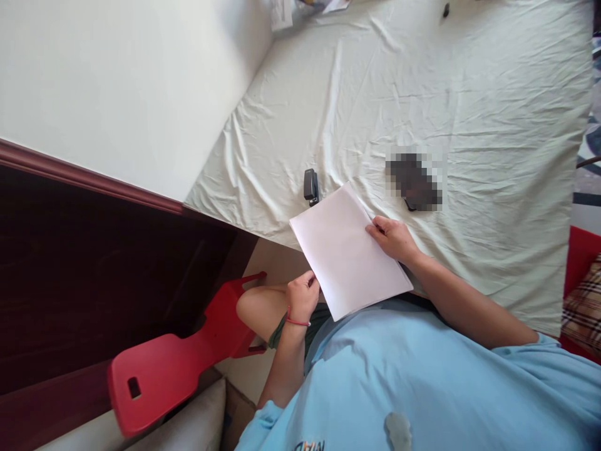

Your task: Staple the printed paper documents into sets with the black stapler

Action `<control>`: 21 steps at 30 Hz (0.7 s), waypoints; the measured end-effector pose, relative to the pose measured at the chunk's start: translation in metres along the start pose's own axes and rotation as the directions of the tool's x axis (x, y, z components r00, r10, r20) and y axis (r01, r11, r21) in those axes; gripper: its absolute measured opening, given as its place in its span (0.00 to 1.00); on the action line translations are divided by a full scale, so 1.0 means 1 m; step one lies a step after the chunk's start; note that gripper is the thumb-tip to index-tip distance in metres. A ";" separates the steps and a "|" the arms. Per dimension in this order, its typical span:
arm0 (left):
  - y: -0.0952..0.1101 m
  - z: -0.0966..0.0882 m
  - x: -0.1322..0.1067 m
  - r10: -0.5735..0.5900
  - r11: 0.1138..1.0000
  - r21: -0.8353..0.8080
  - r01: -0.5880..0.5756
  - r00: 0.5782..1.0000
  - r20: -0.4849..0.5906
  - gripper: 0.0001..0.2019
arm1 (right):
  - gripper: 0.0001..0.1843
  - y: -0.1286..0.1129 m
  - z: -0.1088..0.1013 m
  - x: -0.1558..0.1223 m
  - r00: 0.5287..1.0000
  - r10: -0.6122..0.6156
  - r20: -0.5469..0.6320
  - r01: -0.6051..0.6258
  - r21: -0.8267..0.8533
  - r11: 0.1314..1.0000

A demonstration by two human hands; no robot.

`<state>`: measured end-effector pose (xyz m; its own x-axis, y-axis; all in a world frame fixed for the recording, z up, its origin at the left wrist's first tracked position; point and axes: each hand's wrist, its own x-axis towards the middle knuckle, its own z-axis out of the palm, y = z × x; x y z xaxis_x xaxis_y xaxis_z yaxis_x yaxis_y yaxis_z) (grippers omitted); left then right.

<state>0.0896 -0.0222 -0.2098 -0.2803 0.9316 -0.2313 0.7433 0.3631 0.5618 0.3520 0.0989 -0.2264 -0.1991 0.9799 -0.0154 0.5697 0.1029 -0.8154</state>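
Note:
I hold a stack of white paper sheets [347,250] over the near edge of a bed. My left hand [303,294], a red band at its wrist, is closed on the stack's left edge. My right hand [392,237] grips the right edge with the thumb on top. A black stapler [310,186] lies on the sheet just beyond the paper's far corner, touching neither hand.
The bed is covered by a pale wrinkled sheet [422,94]. A dark pixelated object [414,178] lies right of the stapler. A red plastic chair [173,363] stands at the lower left by a dark wooden panel [70,263]. Papers lie at the far edge [282,12].

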 end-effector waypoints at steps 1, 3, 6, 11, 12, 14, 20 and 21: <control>0.004 -0.004 0.000 0.008 1.000 0.026 -0.008 1.000 0.003 0.12 | 0.18 0.000 0.000 0.000 1.000 -0.001 0.000 0.001 -0.001 1.000; 0.010 -0.010 0.000 0.026 1.000 0.015 -0.026 1.000 -0.013 0.12 | 0.18 0.000 0.000 0.000 1.000 -0.004 -0.002 0.004 -0.001 1.000; 0.016 -0.018 0.002 0.043 0.979 -0.196 -0.054 0.997 -0.058 0.12 | 0.18 0.000 0.000 0.000 1.000 0.000 -0.002 0.000 0.000 1.000; 0.037 -0.038 0.006 -0.029 0.776 -0.630 -0.025 0.997 -0.075 0.12 | 0.18 0.001 0.000 0.001 1.000 0.010 -0.008 -0.010 -0.008 1.000; 0.045 -0.043 0.005 -0.048 0.725 -0.688 0.008 0.998 -0.040 0.14 | 0.18 0.001 0.000 0.000 1.000 0.010 -0.008 -0.010 -0.006 1.000; 0.063 -0.051 0.000 -0.062 0.610 -0.788 0.078 0.997 0.051 0.17 | 0.19 0.002 0.001 0.000 1.000 0.010 -0.004 -0.010 -0.001 1.000; 0.113 -0.038 -0.017 0.340 0.594 -0.792 -0.145 0.937 0.084 0.21 | 0.19 0.000 -0.001 0.001 1.000 -0.013 0.007 0.013 -0.019 1.000; 0.118 -0.029 -0.017 0.468 0.622 -0.749 -0.229 0.875 0.122 0.20 | 0.18 -0.002 -0.003 0.001 1.000 -0.012 0.017 0.012 -0.025 1.000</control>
<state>0.1640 0.0050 -0.1165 0.1770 0.9835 -0.0363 0.0718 0.0239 0.9971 0.3530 0.0999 -0.2230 -0.2194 0.9755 -0.0159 0.5873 0.1190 -0.8006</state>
